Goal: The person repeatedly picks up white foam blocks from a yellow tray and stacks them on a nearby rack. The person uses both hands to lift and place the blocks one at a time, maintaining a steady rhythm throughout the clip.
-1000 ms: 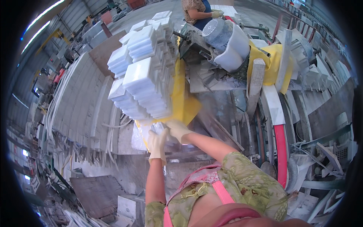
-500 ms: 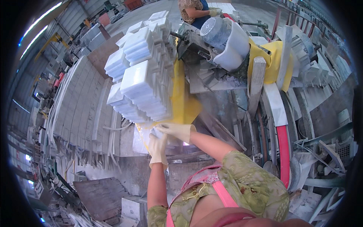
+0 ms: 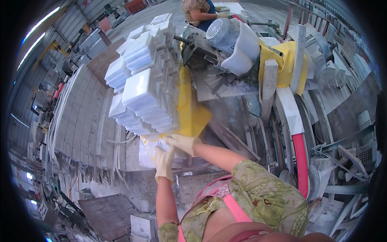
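My two hands, in cream rubber gloves, are close together at the near foot of a tall stack of white stone tiles (image 3: 139, 90). Shiny clear plastic film (image 3: 147, 152) lies there in wrinkled folds. My left hand (image 3: 164, 160) is closed with its fingers upward, pinching a bit of the film. Just right of it and slightly farther off, my right hand (image 3: 180, 143) is closed on the film as well, its fingertips pointing left. The glove backs partly hide what is between the fingers. A yellow sheet (image 3: 192, 119) runs beside and under the stack.
Long grey slabs (image 3: 82, 117) lean in a row at left. A dusty motor (image 3: 222, 34) with a white cover stands beyond, right of the tiles. A red strip (image 3: 300, 163) and wooden posts (image 3: 269, 86) rise at right. Another person (image 3: 198, 14) works at the far side.
My hands have shifted slightly apart, the left a little lower. The whole view has swung a little, moving the scene slightly left.
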